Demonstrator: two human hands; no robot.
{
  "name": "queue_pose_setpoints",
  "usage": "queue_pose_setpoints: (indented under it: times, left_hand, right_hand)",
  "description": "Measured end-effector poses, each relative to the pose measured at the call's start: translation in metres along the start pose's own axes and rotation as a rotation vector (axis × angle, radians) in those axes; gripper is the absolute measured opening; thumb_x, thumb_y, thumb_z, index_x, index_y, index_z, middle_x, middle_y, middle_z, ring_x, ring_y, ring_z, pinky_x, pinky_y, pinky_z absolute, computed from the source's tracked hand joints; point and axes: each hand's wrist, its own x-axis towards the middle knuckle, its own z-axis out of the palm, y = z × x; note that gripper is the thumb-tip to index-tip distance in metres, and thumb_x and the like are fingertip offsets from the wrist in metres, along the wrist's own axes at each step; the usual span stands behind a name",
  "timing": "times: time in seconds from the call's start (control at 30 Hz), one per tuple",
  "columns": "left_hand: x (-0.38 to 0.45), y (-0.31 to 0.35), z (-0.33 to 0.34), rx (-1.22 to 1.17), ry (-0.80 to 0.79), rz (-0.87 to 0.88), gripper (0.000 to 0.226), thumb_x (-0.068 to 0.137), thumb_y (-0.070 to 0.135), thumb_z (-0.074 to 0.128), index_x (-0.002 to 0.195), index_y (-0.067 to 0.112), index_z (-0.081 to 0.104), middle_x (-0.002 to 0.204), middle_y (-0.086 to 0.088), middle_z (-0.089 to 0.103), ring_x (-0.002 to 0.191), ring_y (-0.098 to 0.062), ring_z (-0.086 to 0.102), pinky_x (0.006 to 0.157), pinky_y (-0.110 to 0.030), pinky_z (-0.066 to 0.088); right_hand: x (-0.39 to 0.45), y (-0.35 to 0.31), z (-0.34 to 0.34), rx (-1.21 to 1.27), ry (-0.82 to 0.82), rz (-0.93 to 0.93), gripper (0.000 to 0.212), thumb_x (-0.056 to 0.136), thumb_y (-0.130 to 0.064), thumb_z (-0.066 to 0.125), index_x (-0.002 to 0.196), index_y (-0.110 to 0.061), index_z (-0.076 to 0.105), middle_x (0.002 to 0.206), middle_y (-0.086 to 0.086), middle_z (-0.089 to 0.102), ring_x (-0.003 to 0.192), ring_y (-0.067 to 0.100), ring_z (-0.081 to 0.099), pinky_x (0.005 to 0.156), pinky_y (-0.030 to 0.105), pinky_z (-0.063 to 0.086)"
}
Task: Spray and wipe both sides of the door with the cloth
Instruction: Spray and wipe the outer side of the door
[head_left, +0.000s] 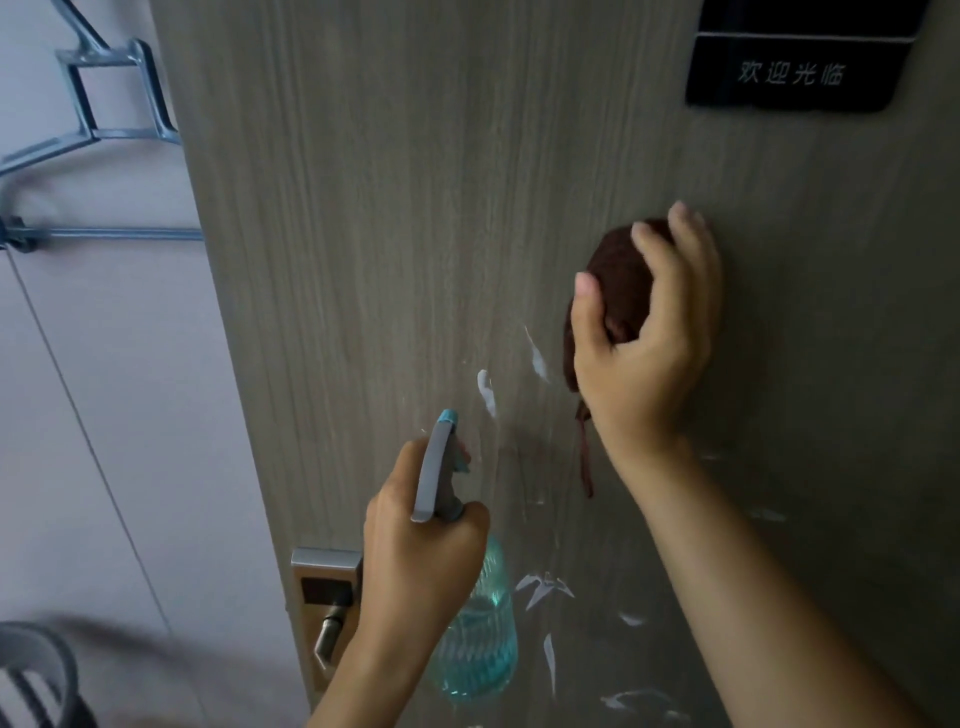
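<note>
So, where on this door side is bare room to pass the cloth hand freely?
Free: the wide patch of door left of the cloth, below the black sign. Crowded: lower down, where the left hand holds the spray bottle beside the lock plate, with white streaks around.

A pale lilac wall (104, 364) with thin panel seams stands at the left, a grey metal rack (98, 98) mounted on it, and a striped grey object (36, 680) sits in the bottom-left corner.
</note>
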Motion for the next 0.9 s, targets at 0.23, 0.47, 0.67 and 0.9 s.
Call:
queue_pose_setpoints:
  times: [0.23,0.47,0.67,0.9]
  left_hand:
    - [-0.004,0.000,-0.024,-0.033,0.079,0.027,0.051,0.075,-0.018,0.068,0.098,0.028,0.069,0.071,-0.002,0.063,0.047,-0.017,0.044,0.045,-0.022,0.043]
    - [-0.001,0.000,-0.034,-0.032,0.112,0.024,0.052,0.076,-0.017,0.070,0.097,0.030,0.070,0.072,-0.010,0.062,0.050,-0.021,0.049,0.047,-0.025,0.045]
    - [-0.001,0.003,-0.040,-0.092,0.128,0.010,0.053,0.074,-0.019,0.069,0.097,0.029,0.072,0.078,0.000,0.067,0.048,-0.017,0.043,0.045,-0.025,0.040]
    - [-0.009,0.002,-0.041,-0.089,0.119,-0.006,0.055,0.073,-0.017,0.069,0.094,0.034,0.070,0.075,-0.002,0.065,0.051,-0.021,0.046,0.046,-0.027,0.042]
  right_hand:
    - [-0.097,-0.008,-0.021,0.094,-0.438,-0.592,0.052,0.089,-0.038,0.084,0.128,-0.006,0.071,0.139,0.018,0.064,0.135,0.035,0.058,0.104,0.048,0.054]
    - [-0.009,-0.009,0.001,-0.032,-0.136,-0.287,0.054,0.093,-0.039,0.080,0.127,0.001,0.070,0.138,0.023,0.063,0.132,0.040,0.058,0.106,0.053,0.053]
    - [-0.037,-0.021,0.010,0.021,-0.114,-0.235,0.052,0.089,-0.037,0.085,0.124,-0.001,0.072,0.134,0.022,0.065,0.129,0.040,0.062,0.100,0.055,0.056]
    - [-0.073,-0.016,-0.011,0.078,-0.359,-0.592,0.048,0.089,-0.040,0.084,0.121,-0.005,0.076,0.132,0.016,0.069,0.127,0.032,0.064,0.109,0.051,0.050]
